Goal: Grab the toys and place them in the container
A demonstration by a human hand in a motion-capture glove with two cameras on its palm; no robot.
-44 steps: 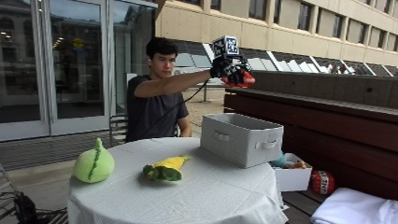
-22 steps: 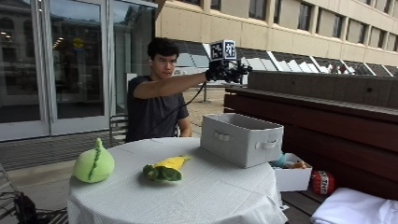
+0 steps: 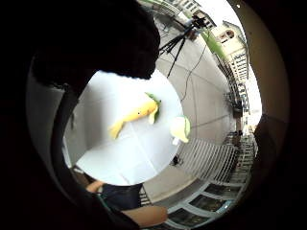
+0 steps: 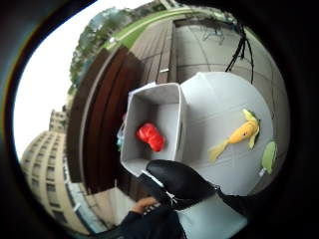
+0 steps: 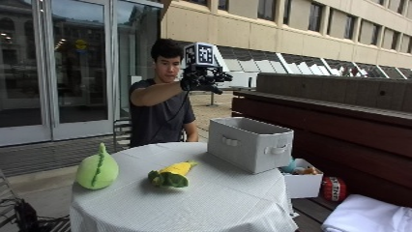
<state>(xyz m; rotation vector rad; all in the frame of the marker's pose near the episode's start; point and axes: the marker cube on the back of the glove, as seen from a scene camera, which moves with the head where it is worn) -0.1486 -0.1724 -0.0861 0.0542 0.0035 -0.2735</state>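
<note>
The gloved right hand (image 5: 205,79) hangs high above the grey container (image 5: 250,143), fingers spread and holding nothing. Only the thumb-side palm view shows the red toy (image 4: 150,137) lying inside that container. On the round table (image 5: 219,203), the yellow corn toy (image 5: 171,173) and green toy (image 5: 97,168) lie well apart.

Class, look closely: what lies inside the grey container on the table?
The thumb side palm view shows one red toy on the floor of the grey container. The gloved right hand covers its near corner. In the outside view, the walls hide the inside.
</note>
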